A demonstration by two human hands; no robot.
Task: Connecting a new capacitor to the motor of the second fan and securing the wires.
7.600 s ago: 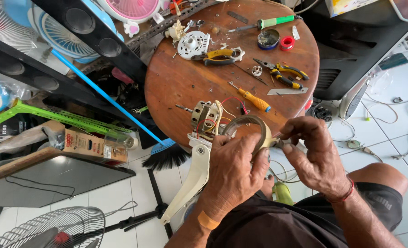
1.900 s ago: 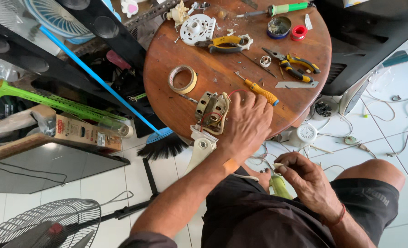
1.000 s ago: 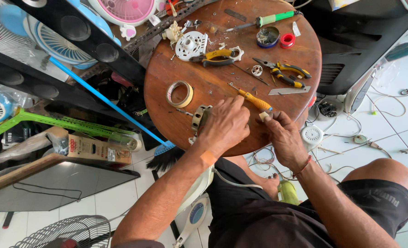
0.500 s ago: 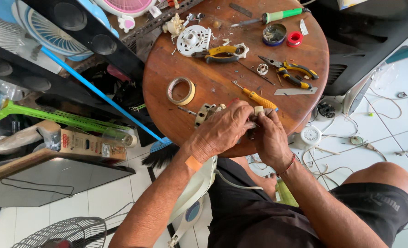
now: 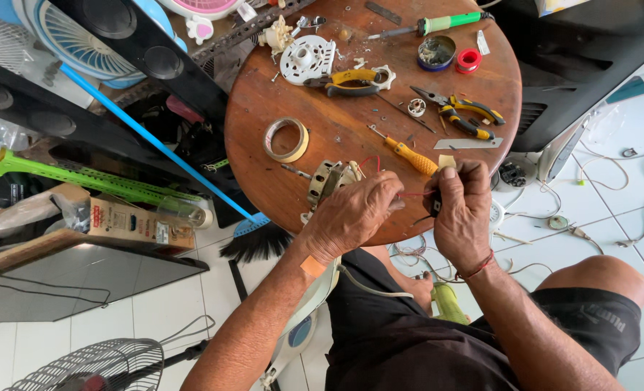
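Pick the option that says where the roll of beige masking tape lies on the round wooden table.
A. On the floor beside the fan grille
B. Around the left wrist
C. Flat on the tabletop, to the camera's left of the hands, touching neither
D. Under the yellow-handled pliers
C: the roll of beige masking tape lies flat on the round wooden table, apart from the left hand and the right hand.

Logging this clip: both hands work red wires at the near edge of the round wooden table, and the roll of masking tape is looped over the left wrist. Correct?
Not quite. In the head view the roll of masking tape lies flat on the round wooden table, apart from the left hand. The rest holds.
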